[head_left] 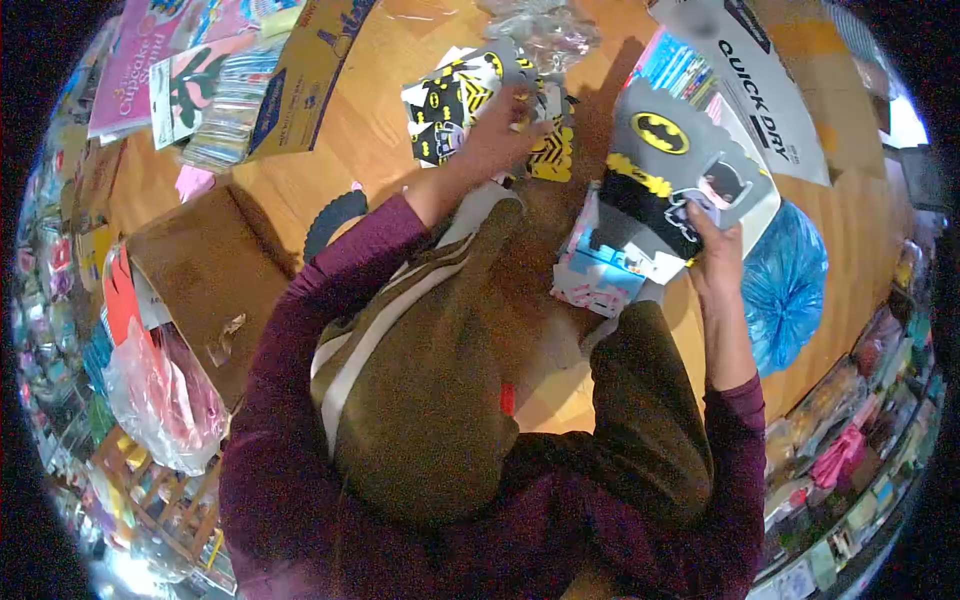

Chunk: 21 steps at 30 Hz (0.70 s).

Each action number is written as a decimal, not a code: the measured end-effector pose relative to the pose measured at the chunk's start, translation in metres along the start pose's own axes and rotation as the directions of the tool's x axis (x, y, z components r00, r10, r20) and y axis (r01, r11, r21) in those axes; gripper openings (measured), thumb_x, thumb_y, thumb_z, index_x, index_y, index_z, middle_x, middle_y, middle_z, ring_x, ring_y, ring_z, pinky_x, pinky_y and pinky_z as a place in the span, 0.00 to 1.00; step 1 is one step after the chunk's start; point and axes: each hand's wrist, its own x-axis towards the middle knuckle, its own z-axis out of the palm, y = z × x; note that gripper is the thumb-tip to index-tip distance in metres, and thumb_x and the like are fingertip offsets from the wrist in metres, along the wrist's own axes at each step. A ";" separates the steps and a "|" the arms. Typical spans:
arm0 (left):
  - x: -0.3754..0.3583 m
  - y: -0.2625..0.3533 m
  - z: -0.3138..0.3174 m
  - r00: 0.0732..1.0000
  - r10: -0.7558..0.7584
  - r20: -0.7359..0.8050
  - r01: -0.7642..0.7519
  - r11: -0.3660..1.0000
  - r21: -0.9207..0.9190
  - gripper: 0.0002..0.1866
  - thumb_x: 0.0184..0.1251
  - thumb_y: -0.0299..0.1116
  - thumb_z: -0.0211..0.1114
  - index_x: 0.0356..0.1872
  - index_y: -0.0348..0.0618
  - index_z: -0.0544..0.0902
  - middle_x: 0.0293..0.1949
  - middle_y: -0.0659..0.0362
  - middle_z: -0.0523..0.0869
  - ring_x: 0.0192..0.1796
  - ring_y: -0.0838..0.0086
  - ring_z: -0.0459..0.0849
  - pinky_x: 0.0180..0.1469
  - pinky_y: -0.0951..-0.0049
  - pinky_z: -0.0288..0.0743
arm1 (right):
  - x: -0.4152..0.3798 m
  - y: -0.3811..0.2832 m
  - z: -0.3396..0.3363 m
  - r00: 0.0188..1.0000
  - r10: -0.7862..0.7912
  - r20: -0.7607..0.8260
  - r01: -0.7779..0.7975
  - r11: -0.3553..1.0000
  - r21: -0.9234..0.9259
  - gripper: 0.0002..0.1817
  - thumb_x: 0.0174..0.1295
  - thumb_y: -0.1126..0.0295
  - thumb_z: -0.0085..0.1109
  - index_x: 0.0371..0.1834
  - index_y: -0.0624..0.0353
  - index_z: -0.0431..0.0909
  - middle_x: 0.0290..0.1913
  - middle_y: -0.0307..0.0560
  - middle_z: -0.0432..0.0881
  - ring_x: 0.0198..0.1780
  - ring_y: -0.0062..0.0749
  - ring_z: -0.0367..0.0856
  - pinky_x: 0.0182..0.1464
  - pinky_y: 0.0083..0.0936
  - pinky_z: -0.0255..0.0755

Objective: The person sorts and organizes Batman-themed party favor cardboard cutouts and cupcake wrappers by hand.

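Note:
My right hand (715,248) grips the lower edge of a large grey Batman cardboard cutout (655,180), thumb on its printed face. The piece has a yellow bat emblem and a wavy edge, and stands tilted over my right knee. Under its lower left side a blue and pink printed piece (600,280) shows. My left hand (500,135) lies over a pile of black, yellow and white Batman cardboard pieces (435,110) on the floor, fingers apart and partly among the pieces. Some of the pile is hidden beneath it.
Clear plastic wrapping (545,30) lies beyond the pile. A white QUICK DRY box (755,90) and a knotted blue plastic bag (785,285) are at the right. At the left are an open brown carton (205,265), a box of packets (310,80) and a dark scalloped piece (335,220).

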 end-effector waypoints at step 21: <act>0.035 -0.081 -0.104 0.999 0.002 -0.047 0.041 0.452 0.891 0.50 0.23 0.40 0.76 0.57 0.43 0.61 0.47 0.49 0.70 0.51 0.53 0.66 0.52 0.59 0.63 | -0.002 0.015 -0.024 0.998 0.036 -0.057 -0.033 0.998 0.045 0.16 0.49 0.78 0.58 0.43 0.62 0.71 0.37 0.43 0.78 0.36 0.26 0.77 0.41 0.22 0.72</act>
